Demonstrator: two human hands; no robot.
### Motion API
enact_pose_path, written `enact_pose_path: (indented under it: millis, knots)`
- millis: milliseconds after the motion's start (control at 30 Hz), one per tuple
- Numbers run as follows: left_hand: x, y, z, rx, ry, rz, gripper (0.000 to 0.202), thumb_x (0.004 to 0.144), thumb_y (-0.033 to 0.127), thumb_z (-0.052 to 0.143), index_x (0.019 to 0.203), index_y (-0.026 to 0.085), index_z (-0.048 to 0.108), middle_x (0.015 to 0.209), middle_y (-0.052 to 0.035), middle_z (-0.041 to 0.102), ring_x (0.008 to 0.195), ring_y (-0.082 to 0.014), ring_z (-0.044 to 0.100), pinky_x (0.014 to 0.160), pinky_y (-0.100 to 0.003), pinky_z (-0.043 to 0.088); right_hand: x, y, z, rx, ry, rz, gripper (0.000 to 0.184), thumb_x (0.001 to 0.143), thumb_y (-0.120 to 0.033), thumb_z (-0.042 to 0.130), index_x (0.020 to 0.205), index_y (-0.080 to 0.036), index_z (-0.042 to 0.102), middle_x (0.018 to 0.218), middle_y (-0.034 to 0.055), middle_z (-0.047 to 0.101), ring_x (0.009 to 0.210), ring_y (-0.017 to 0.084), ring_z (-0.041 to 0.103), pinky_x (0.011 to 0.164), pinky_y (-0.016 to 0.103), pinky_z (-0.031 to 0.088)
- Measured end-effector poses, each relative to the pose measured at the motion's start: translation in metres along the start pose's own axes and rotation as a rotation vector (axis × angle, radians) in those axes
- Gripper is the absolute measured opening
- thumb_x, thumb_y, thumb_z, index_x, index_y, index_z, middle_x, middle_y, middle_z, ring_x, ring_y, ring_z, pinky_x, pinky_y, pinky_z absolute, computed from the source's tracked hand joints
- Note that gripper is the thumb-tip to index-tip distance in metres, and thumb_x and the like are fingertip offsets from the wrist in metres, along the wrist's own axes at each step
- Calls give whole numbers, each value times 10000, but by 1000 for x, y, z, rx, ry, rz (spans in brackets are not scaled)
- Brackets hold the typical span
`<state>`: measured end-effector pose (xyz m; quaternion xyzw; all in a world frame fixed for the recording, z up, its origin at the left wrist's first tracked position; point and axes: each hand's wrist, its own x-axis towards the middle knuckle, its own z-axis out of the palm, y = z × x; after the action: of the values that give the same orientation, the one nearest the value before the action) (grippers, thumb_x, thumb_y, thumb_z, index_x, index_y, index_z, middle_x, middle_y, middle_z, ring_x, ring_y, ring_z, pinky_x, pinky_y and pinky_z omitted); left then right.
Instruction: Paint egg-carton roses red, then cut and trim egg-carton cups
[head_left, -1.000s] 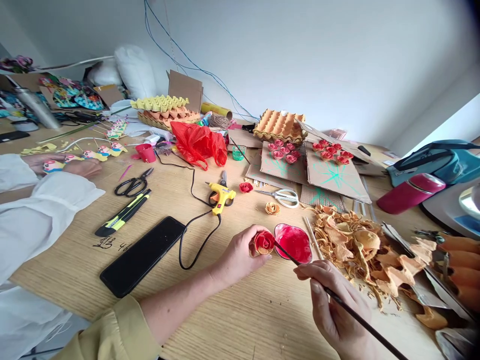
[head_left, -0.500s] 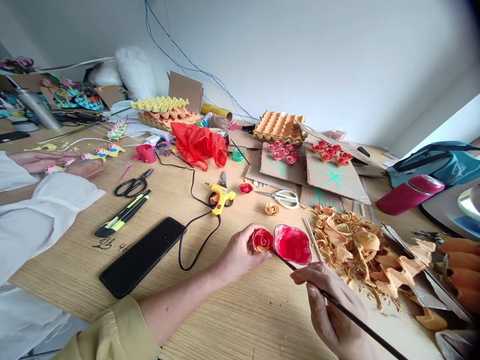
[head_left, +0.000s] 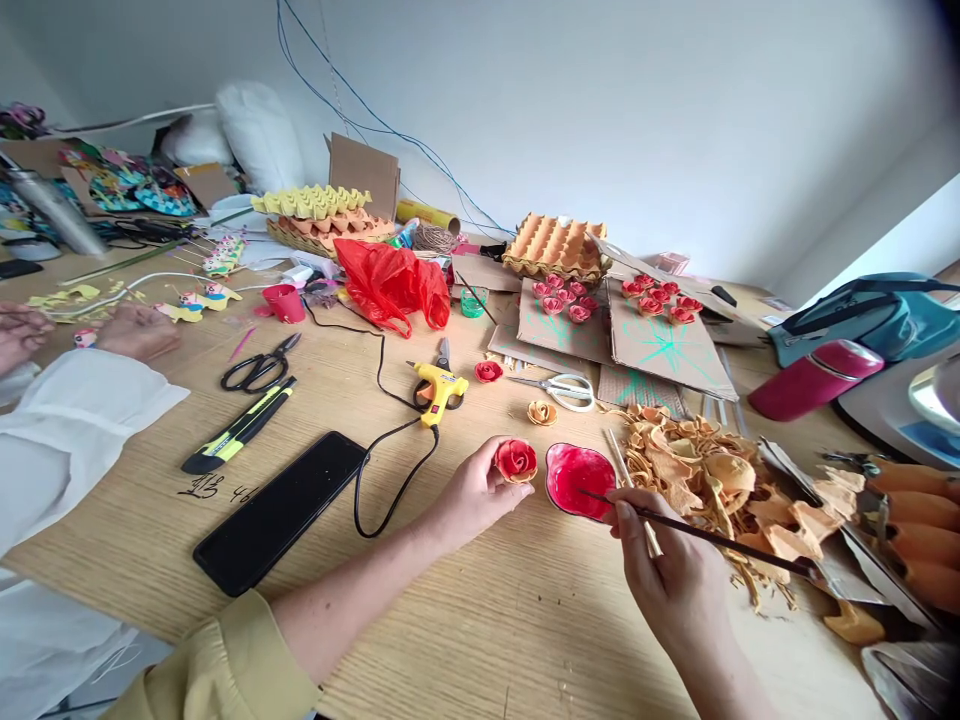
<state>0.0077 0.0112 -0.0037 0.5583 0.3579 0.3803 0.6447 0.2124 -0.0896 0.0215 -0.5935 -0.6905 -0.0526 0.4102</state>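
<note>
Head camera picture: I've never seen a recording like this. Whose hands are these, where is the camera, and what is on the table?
There is no machine here. A person wears one camera on the head, looking forward and down, so the two bare arms reaching in from the bottom edge are that person's own. The left hand pinches a small red rose. The right hand holds a thin brush, its tip in a shallow dish of red paint. On the wooden table lie a black phone, a yellow glue gun, black scissors, a heap of orange scraps and more red roses on cardboard sheets. The white sleeve at the left belongs to another person.
</note>
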Motion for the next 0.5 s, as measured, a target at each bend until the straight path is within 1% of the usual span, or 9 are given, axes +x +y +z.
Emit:
enact_pose_path:
  millis: [167,300,400,500]
  knots:
    - [1,-3,0,84,-5,97,386,736,119,734,1086,168,578,1034,-24,662,979,-167,649,922,-290,520,2,2,7,-55,-9,-26,224,1056,-310,466,972,-207,647,689,-7,693,543,137,653,501,233,471]
    - [2,-5,-1,116,6,96,419,722,111,731,1103,172,570,1052,-30,663,982,-173,646,926,-300,518,1,2,6,-56,-27,-38,209,1052,-290,477,958,-209,645,703,-12,703,518,122,633,489,226,450]
    - [2,-5,-1,110,-14,98,437,739,117,721,1145,176,570,1078,-39,671,1005,-182,654,942,-312,525,1,1,4,-31,2,-8,198,1050,-286,479,978,-207,645,726,-9,708,531,120,642,509,223,470]
    - [2,-6,-1,99,-29,123,445,759,111,708,1177,178,568,1110,-46,673,1033,-184,661,965,-317,526,1,2,4,-17,-26,-19,200,1045,-287,490,950,-210,649,701,-14,701,547,127,657,521,226,481]
